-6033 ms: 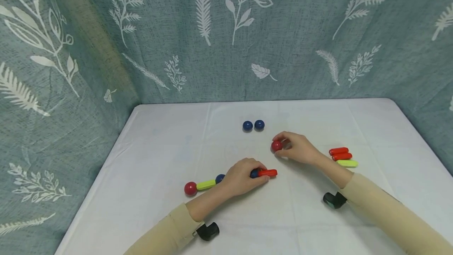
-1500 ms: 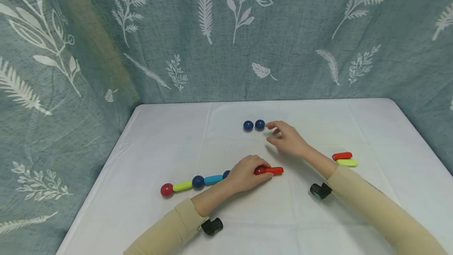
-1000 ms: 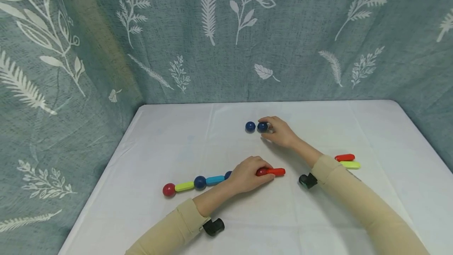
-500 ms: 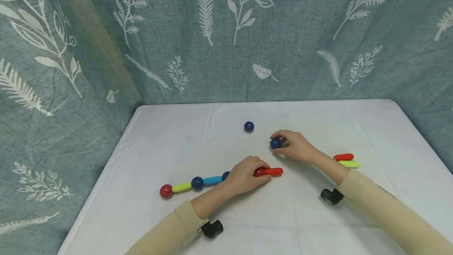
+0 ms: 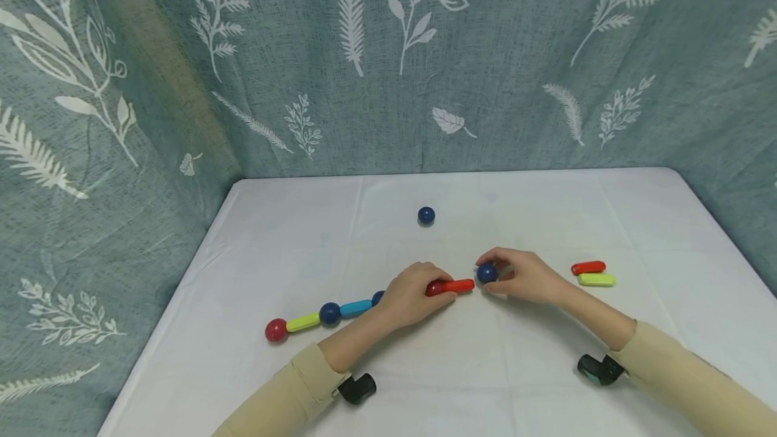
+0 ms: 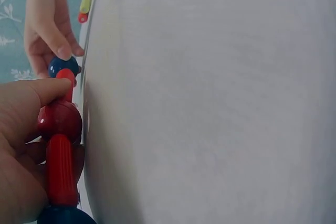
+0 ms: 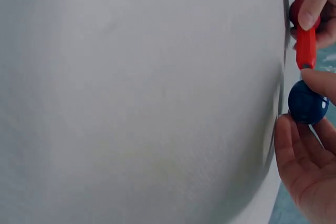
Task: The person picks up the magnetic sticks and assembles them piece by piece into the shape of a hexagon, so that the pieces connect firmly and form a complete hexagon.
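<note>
A chain of toy balls and rods lies slantwise across the white table: a red ball [image 5: 276, 330], a lime rod [image 5: 303, 322], a blue ball [image 5: 330, 314], a light-blue rod [image 5: 355, 308] and more, partly hidden under my left hand [image 5: 413, 295]. That hand grips the chain by a red ball [image 6: 62, 120], from which a red rod [image 5: 458, 286] sticks out to the right. My right hand [image 5: 525, 276] pinches a loose blue ball [image 7: 307, 102] between thumb and fingers. This ball is very close to the rod's free end; a narrow gap shows in the head view.
Another blue ball [image 5: 426, 216] sits alone toward the back of the table [image 5: 291, 235]. At the right lie a loose red rod [image 5: 588, 267] and a lime rod [image 5: 597, 280], side by side. A patterned cloth [image 5: 364, 120] hangs behind the table.
My right hand released a red ball onto the chain's end, which also gained a red rod. It then took one of the two back blue balls and brought it to that rod's tip.
</note>
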{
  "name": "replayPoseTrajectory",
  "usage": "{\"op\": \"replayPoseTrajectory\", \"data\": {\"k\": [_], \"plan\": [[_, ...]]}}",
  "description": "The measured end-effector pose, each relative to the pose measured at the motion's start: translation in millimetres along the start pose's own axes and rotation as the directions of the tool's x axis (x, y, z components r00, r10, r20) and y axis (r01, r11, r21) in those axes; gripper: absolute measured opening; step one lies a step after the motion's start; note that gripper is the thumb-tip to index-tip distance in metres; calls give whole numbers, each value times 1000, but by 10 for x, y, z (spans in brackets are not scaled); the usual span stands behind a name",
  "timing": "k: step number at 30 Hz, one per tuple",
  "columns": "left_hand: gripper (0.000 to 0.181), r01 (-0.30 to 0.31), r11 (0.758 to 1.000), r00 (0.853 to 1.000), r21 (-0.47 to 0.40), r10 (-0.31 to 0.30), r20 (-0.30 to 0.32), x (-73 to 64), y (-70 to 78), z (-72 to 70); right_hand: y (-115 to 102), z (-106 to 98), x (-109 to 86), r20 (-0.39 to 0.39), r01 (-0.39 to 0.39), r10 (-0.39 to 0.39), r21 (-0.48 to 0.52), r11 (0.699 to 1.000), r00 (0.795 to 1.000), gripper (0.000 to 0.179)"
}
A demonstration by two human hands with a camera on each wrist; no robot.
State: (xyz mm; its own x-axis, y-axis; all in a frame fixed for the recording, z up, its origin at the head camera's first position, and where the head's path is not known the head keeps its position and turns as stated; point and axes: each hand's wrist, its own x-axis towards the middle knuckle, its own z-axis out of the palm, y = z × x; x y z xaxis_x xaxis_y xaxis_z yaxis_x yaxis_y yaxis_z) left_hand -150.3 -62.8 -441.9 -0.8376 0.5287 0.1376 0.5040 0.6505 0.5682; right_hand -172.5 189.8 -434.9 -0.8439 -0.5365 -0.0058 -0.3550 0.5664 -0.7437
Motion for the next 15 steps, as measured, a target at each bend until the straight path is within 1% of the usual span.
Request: {"op": "replayPoseTrajectory", "data": {"k": [7,15], "plan": [[23,12,1000,1000,-5,-12,8,-3,4,-6,-23,67,-29,25,47,-47,33,998,999,37],[24,2,1000,1000,-1,-2,2,-8,9,-13,-23,83,-35,31,49,-50,32,998,998,38]]}}
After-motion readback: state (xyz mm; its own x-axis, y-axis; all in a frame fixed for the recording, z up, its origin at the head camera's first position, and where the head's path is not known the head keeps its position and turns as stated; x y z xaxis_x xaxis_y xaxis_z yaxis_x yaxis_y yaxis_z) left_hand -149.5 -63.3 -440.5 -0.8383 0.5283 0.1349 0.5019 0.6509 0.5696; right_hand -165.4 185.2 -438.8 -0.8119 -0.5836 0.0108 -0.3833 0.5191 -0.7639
